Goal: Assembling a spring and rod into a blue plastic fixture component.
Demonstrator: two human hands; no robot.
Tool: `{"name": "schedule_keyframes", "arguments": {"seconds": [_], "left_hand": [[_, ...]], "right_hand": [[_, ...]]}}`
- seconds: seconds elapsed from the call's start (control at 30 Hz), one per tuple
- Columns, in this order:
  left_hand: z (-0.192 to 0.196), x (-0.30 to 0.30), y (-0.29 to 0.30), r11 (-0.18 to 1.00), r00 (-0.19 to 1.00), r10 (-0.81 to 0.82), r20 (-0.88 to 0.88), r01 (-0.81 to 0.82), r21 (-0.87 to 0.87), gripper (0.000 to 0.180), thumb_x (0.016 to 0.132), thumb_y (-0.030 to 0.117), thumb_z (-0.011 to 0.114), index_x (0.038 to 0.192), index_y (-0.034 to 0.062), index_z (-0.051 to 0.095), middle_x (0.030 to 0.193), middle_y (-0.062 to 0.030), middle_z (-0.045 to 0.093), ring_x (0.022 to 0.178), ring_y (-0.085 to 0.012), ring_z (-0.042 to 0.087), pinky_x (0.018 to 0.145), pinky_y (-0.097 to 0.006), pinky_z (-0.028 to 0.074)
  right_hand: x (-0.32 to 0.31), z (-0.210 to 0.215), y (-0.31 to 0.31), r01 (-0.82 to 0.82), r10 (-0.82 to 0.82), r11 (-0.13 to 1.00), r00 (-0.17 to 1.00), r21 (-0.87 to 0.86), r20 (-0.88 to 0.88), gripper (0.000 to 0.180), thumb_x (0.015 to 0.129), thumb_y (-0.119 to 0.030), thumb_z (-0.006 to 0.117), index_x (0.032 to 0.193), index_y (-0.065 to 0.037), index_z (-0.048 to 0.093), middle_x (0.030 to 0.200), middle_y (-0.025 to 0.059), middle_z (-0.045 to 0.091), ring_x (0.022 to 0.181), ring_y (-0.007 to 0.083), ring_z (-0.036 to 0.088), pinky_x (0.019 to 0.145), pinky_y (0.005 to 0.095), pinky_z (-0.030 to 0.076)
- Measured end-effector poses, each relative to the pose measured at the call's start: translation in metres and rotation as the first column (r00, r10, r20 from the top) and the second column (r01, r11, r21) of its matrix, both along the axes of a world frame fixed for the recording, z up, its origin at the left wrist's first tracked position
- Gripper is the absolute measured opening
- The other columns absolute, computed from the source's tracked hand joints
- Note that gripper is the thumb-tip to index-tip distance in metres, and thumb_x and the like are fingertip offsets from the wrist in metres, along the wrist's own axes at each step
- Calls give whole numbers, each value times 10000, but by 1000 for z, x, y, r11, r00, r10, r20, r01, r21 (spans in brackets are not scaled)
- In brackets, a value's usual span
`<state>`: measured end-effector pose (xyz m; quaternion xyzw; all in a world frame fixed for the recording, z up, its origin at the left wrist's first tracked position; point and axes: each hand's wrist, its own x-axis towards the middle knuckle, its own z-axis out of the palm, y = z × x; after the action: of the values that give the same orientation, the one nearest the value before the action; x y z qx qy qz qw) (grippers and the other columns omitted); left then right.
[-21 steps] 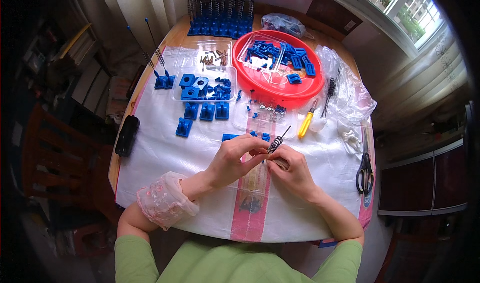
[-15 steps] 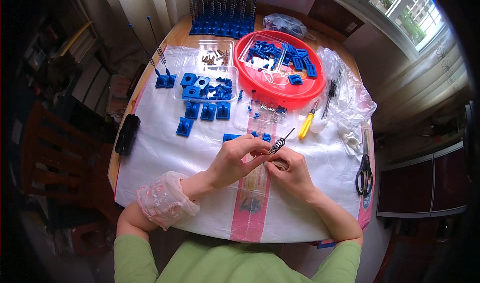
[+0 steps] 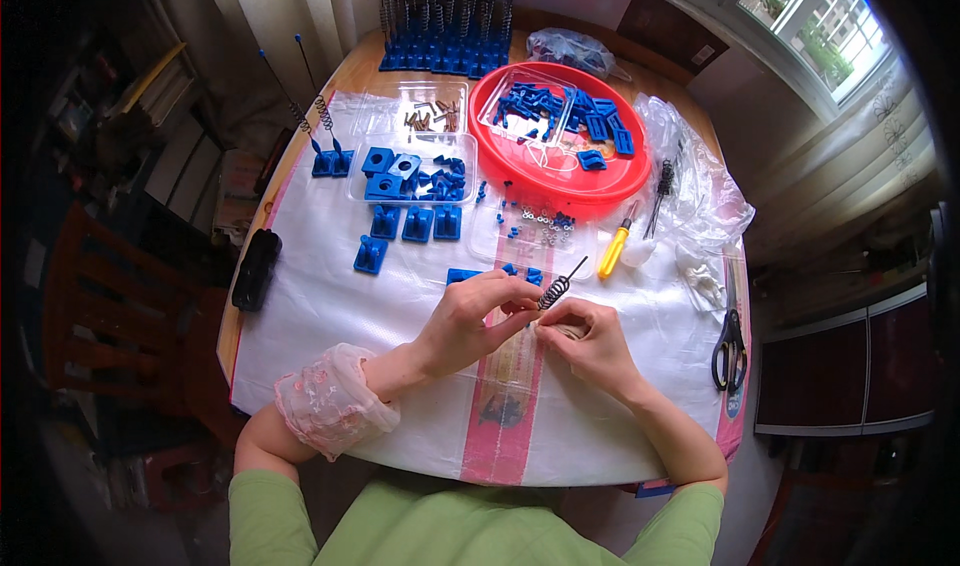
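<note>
Over the middle of the table, my left hand (image 3: 472, 314) pinches the lower end of a black coil spring (image 3: 554, 293) between thumb and fingers. A thin rod end sticks up from the coil, tilted right. Close against it, my right hand (image 3: 592, 341) is closed, thumb and forefinger pressed together at the spring's base. A beige thing (image 3: 572, 330) shows partly in the right hand; its kind is hidden. Just beyond my left fingers lie a blue block (image 3: 461, 275) and small blue pieces (image 3: 533, 276). Several blue clip bases (image 3: 417, 224) stand farther off to the left.
A red basin (image 3: 640, 171) of blue parts and a clear tray (image 3: 356, 192) stand at the back. To the right lie a yellow screwdriver (image 3: 614, 250), a plastic bag (image 3: 718, 211) and scissors (image 3: 730, 351). Finished spring stands (image 3: 445, 51) crowd the far edge; a black case (image 3: 257, 270) lies left.
My right thumb and fingers have shifted slightly at the spring's base, and the beige thing is now more covered. My left hand and the spring stay in place.
</note>
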<state>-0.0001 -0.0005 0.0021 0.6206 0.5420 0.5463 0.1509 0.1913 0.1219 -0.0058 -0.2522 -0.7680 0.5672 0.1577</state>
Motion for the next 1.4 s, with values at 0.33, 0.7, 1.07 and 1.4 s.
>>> {"name": "schedule_keyframes", "arguments": {"seconds": [0.33,0.7,1.07,1.4], "left_hand": [[-3,2,3,998,1000,27,-10,-27,59,276,823,-35,838,1067,41,734,893,-82,745,773,-195,725,698,-306,583],[-2,3,3,998,999,31,-18,-29,56,266,824,-29,842,1058,42,739,891,-87,745,778,-196,730,700,-306,584],[1,3,0,1000,1000,16,-4,-16,11,261,849,-24,812,1088,43,734,910,-85,759,838,-220,745,741,-327,587],[0,3,0,1000,1000,4,2,-4,5,293,835,-46,812,1105,38,737,928,-90,758,850,-219,750,743,-321,593]], "right_hand": [[1,5,17,-9,3,995,998,97,67,124,908,1,735,962,73,650,880,159,742,787,176,707,763,316,575],[2,13,17,1,-23,962,997,273,79,193,829,-50,837,905,55,694,871,150,733,771,240,717,737,342,574],[4,14,11,-34,-3,892,997,451,82,118,853,-47,805,910,34,740,961,138,658,818,294,696,724,398,564],[4,11,9,-156,119,719,988,677,101,111,878,-6,738,954,40,670,974,168,613,901,360,653,795,445,541]]}}
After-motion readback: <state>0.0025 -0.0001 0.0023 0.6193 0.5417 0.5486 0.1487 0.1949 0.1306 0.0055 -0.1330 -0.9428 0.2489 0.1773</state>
